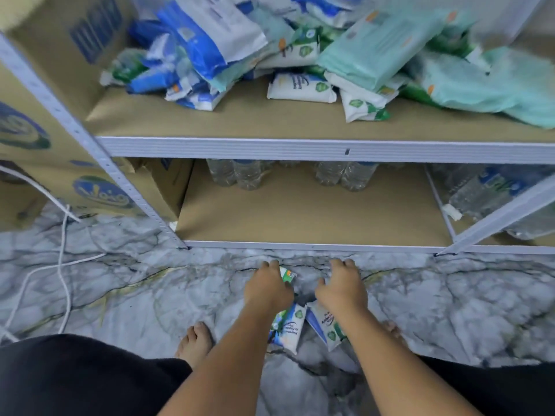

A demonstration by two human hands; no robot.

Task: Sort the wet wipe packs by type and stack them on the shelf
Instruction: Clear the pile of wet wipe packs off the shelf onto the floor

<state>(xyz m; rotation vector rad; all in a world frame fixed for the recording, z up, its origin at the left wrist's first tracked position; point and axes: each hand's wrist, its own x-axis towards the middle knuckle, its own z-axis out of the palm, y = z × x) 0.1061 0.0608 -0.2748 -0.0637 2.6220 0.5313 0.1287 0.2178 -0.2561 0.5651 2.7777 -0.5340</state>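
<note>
The upper shelf [210,121], at 12 o'clock, is carrying an unsorted heap. Blue-and-white packs [207,34] are piling up toward 11 o'clock and mint-green packs [375,52] toward 1 o'clock. Small white packs with a green badge [300,88] are lying between them at the heap's front edge. The lower shelf [300,217] is holding clear water bottles [240,175] along its back. A wrapped bundle of bottles [486,190] is sitting at 3 o'clock. Cardboard boxes [99,193] are standing at 9 o'clock, their contents hidden.

At 6 o'clock, low over the marble floor [450,295], the left hand [268,288] is curling its fingers round a first white pack [288,325]. One end of that pack is poking out past the knuckles and the other is hanging below the wrist. The right hand [341,286] is closing over a second white pack [326,325], just beside the first. Its fingertips are bending downward (the contact itself is hidden under the palm).

The top of the heap is being cut off by the frame, and much of it is blurring. The print on both held packs is too small to read. A white cable [63,265] is trailing across the floor at 8 o'clock.
</note>
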